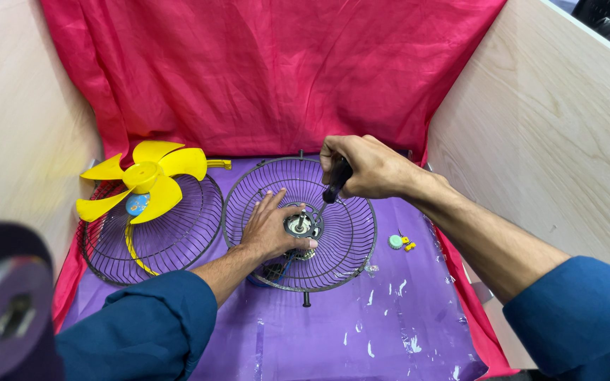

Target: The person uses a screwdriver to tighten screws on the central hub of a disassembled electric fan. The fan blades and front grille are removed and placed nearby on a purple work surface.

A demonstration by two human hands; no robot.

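Landmark: the wire guard (351,233), laid flat mid-counter (390,331) on the purple sheet.

- Red cloth (277,70) is draped behind the guard; plywood walls are seen on either side of it.
- A second guard (178,240) lies just left of the guard, with the yellow blade (146,180) resting on top of it. The blade is judged light, stiff plastic.
- The guard itself is judged light but springy: thin wires flex and snag fingers, so it is best held at the rim or the hub, not mid-span.
- The motor hub (301,224) sits at the guard's centre. It is judged the heavy, rigid part and the sound place to pin things down.
- The left hand (270,229) is pressed open and flat on the guard, fingers spread against the hub.
- The right hand (368,168) is closed round a dark-handled screwdriver (336,185), held above the guard, tip angled down at the hub. The handle looks smooth; slip under torque is likely.
- A small green cap (395,241) and yellow bits (408,244) lie just right of the guard. They are small, easily rolled and lost.
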